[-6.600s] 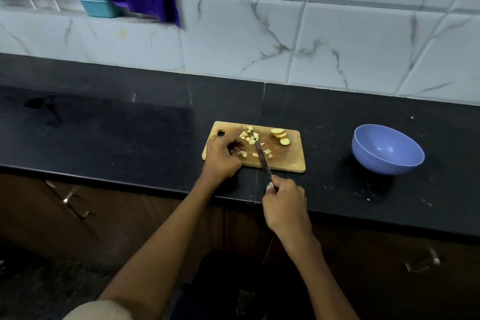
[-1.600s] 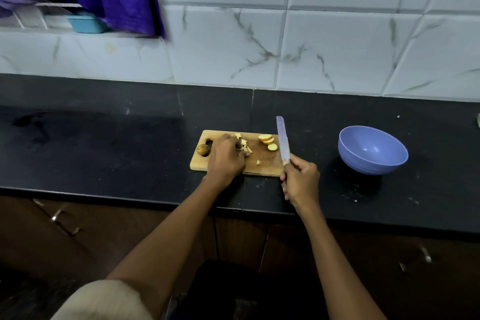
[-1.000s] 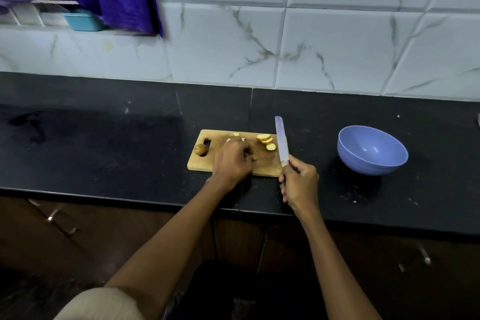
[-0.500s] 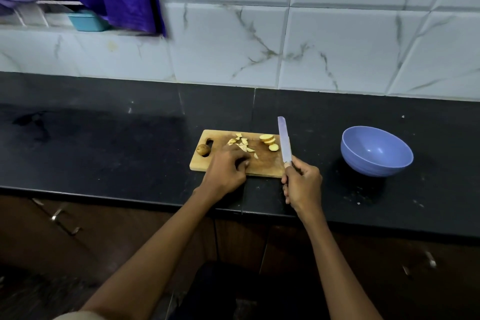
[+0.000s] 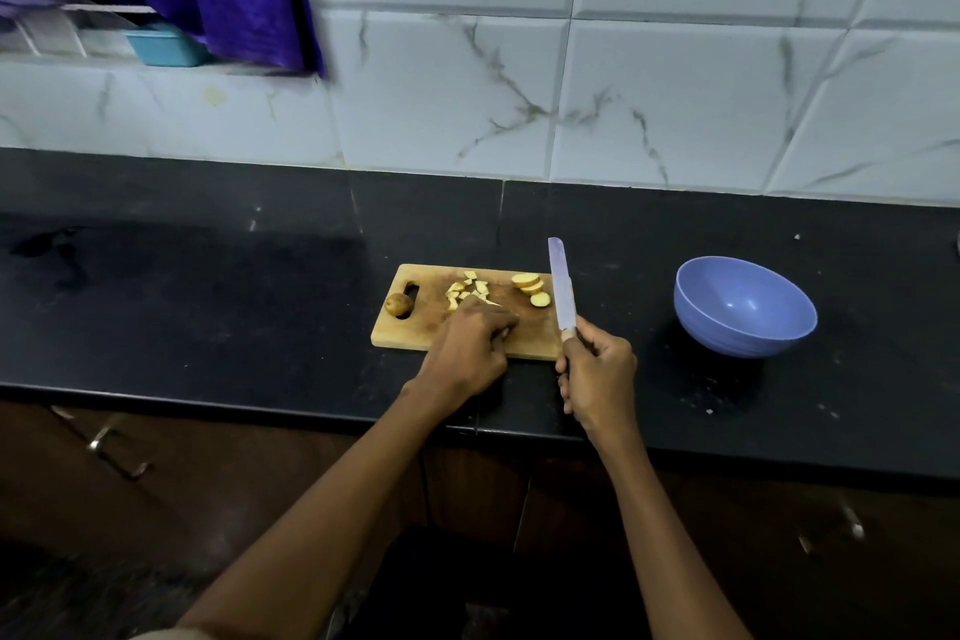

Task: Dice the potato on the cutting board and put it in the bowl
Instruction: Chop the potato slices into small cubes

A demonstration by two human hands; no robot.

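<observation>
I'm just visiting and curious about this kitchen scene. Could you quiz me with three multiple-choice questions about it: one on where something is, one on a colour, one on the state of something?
1. Where does the bowl stand?
A. on the counter, right of the cutting board
B. on the cutting board
C. left of the board

2. What colour is the bowl?
A. red
B. blue-violet
C. yellow

3. What is in the bowl?
A. potato dice
B. water
C. nothing

Answers:
1 A: it sits on the dark counter beyond the knife held in the right hand.
2 B: its wall and inside look blue-violet.
3 C: its inside shows bare; the potato dice lie on the board by the left hand.
</observation>
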